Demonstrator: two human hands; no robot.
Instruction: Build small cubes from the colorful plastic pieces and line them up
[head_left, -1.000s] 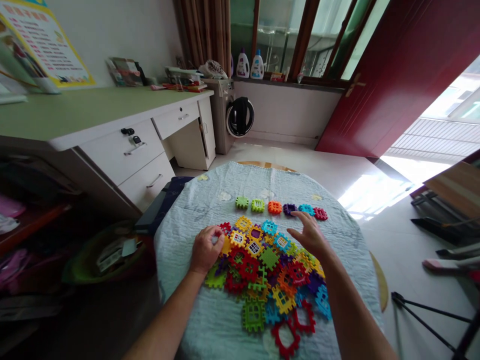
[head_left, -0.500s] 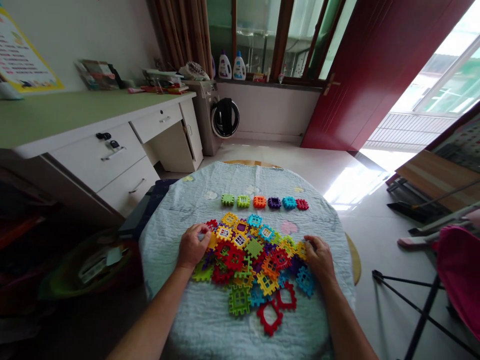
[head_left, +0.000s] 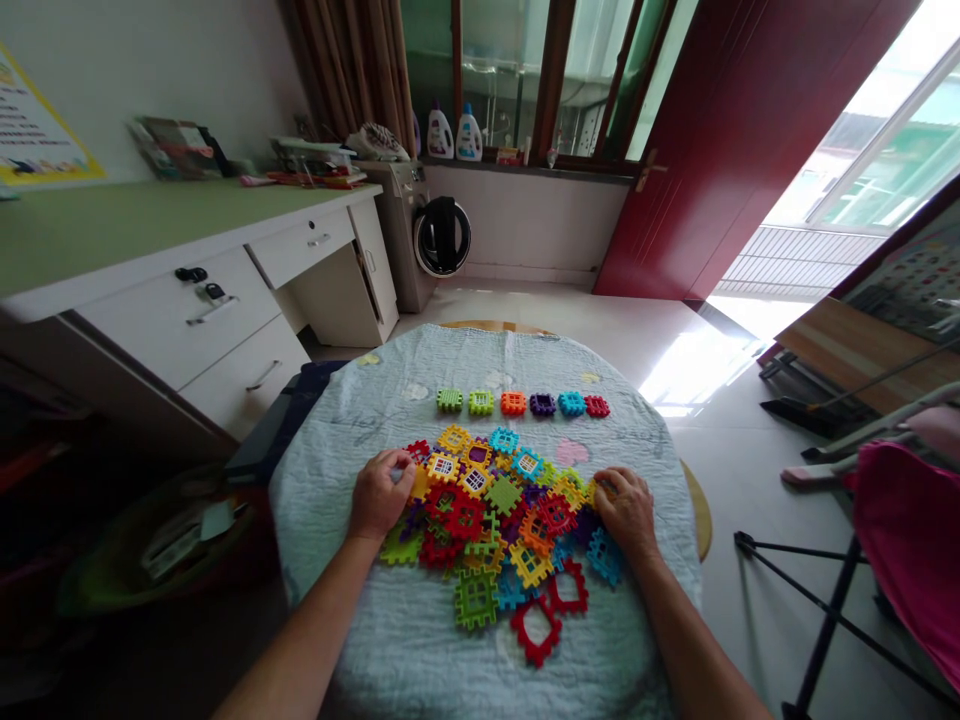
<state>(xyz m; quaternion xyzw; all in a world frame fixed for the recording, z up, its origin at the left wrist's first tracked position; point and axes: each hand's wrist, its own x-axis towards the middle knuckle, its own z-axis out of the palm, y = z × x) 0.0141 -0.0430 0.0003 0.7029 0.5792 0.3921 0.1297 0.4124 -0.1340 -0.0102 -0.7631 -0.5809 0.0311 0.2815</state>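
Note:
A pile of colourful interlocking plastic tiles [head_left: 499, 520] lies on a round table under a pale blue quilted cloth [head_left: 420, 640]. My left hand [head_left: 377, 497] rests at the pile's left edge, fingers curled on a yellow tile [head_left: 421, 484]. At the pile's right edge my right hand [head_left: 626, 512] is curled with its fingertips on a yellow tile [head_left: 594, 492]. Beyond the pile, a row of several small blocks [head_left: 523, 403] runs green, green, orange, purple, blue, red.
A long desk with white drawers [head_left: 187, 310] stands to the left, a washing machine [head_left: 420, 230] behind it. A dark red door [head_left: 720, 150] is at the back right. A black tripod leg [head_left: 817, 620] and a pink cloth [head_left: 915, 550] stand to the right.
My right hand came back from the far row of blocks and settled on the pile's right edge. The left hand stayed at the left edge. The view shifted slightly.

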